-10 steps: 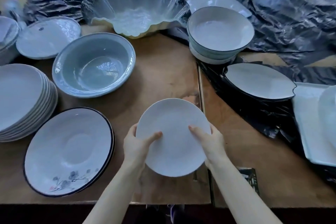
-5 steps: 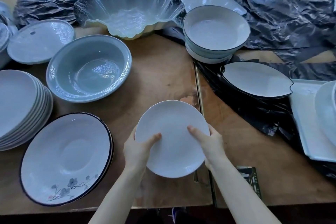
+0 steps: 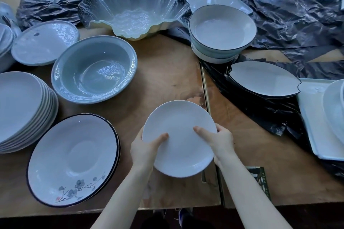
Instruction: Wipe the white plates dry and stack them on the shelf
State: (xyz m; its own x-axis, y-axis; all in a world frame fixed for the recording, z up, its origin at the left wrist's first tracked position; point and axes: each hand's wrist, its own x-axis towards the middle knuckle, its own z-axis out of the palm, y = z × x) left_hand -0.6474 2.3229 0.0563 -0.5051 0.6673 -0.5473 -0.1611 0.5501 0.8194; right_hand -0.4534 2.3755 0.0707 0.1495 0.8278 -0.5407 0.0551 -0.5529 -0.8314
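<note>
I hold a plain white plate (image 3: 179,138) with both hands above the wooden table (image 3: 163,65), near its front edge. My left hand (image 3: 144,148) grips the plate's left rim, thumb lying on its face. My right hand (image 3: 217,140) grips the right rim the same way. The fingers under the plate are hidden. A stack of several white plates (image 3: 20,109) stands at the left edge. No cloth shows in either hand.
A dark-rimmed flower plate (image 3: 72,160) lies left of my hands. Behind it sit a grey-blue bowl (image 3: 94,69), a frilled glass bowl (image 3: 134,7) and stacked white bowls (image 3: 221,31). A petal-shaped dish (image 3: 262,79) on black plastic and a white tray (image 3: 316,117) lie right.
The white plate stays gripped by both hands in almost the same spot. My view has shifted slightly, so the dishes sit a little lower and more to the left.
</note>
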